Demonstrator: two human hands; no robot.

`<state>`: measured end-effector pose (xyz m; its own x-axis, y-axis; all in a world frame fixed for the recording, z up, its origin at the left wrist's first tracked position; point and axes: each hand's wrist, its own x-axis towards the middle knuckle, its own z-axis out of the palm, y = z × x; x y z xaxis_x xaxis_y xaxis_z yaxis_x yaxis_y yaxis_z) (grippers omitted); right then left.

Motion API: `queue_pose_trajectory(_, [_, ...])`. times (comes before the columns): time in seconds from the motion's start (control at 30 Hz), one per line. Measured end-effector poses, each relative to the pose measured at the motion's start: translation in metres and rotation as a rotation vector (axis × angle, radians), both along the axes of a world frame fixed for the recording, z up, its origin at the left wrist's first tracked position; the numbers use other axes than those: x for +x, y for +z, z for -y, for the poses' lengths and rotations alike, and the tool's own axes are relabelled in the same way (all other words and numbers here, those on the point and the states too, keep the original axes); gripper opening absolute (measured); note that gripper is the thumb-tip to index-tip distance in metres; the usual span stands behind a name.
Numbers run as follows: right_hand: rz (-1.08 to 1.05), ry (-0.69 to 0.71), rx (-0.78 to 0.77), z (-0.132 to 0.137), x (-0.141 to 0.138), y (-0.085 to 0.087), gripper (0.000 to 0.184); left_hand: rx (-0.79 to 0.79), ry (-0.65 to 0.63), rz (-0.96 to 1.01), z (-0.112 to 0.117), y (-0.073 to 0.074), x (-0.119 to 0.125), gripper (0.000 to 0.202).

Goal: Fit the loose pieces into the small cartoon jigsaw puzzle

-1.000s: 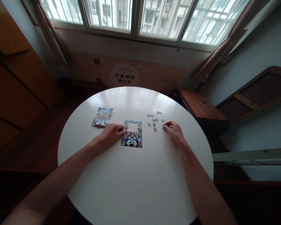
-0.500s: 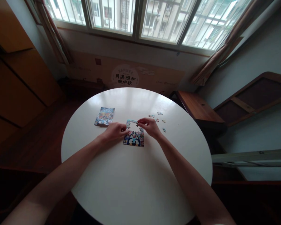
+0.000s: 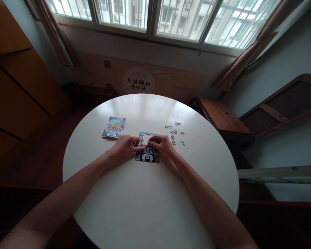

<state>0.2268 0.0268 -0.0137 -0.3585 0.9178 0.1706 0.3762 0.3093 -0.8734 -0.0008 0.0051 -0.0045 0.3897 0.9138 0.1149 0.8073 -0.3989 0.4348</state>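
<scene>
A small colourful jigsaw puzzle lies near the middle of the round white table, with an unfilled gap in its upper part. My left hand rests on the puzzle's left edge, fingers curled and pressing it down. My right hand is over the puzzle's upper right part, fingertips pinched at the gap; a piece between them is too small to make out. Several loose puzzle pieces lie scattered just right of the puzzle.
A colourful picture card or packet lies on the table to the left of the puzzle. A wooden bench stands beyond the table's right side. Windows and curtains run along the far wall.
My right hand left the loose pieces on the right, moved left to the puzzle's top edge, then came down over the gap. My left hand stayed on the puzzle's left edge.
</scene>
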Motion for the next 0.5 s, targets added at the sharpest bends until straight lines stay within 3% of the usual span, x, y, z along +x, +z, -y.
queue_pose_trajectory(0.5, [0.148,-0.028,0.149,0.0046,-0.003,-0.0038,0.006,0.011,0.004,0.014,0.0,-0.0008,-0.0005,0.051])
